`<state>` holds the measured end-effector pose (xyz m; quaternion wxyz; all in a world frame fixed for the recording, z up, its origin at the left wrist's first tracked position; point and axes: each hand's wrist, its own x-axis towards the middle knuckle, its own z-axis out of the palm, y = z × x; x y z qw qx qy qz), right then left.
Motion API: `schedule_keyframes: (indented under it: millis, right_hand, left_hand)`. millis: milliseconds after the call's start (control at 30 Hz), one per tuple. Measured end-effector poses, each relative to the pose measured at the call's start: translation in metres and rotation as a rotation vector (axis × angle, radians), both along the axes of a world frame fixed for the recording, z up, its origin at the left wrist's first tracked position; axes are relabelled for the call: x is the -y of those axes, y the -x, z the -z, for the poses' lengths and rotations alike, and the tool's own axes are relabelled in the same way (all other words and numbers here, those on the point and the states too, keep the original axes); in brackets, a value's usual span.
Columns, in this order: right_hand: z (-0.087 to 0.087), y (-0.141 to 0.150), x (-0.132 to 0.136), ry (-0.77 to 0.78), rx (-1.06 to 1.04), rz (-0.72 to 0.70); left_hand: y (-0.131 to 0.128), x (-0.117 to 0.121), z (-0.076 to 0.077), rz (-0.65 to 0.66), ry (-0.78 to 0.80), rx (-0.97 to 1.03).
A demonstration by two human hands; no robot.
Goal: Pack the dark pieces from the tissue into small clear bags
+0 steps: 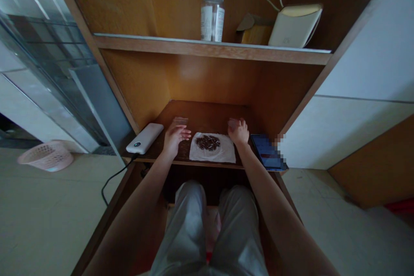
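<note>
A white tissue (228,151) lies flat near the front edge of the low wooden shelf. On it is a loose heap of small dark brown, seed-like pieces (208,142). To its left, my left hand (174,139) has its fingers stretched out and apart. A small clear plastic bag (180,120) shows just beyond those fingers; whether they touch is unclear. My right hand (239,131), right of the tissue, has its fingers curled against another small clear bag (232,123). That bag is partly hidden by the hand.
A white power bank (145,138) with a black cable lies at the left, a phone (268,152) at the right. The upper shelf (155,44) holds a clear bottle (212,15), a cardboard box (255,30) and a white looped device (293,26). A pink basket (48,157) stands on the floor.
</note>
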<state>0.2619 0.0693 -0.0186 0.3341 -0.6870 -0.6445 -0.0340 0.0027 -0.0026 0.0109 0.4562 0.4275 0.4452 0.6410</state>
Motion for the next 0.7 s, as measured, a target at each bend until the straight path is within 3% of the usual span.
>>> schedule_keyframes:
  millis: [167,267,500,700]
  right_hand:
    - [-0.001,0.002,0.002,0.026,0.013,-0.01]
    - [-0.001,0.002,0.002,0.046,0.015,-0.011]
    - [-0.002,0.002,0.003,0.104,0.054,-0.01]
    - [-0.001,0.003,0.003,0.022,0.103,0.003]
  left_hand:
    - [0.031,-0.024,-0.008,-0.307,-0.167,-0.648]
    - [0.045,-0.034,-0.005,-0.222,-0.185,-0.995]
    - [0.05,-0.043,0.0,-0.114,-0.149,-1.474]
    - [0.045,-0.049,-0.005,-0.07,0.009,-1.661]
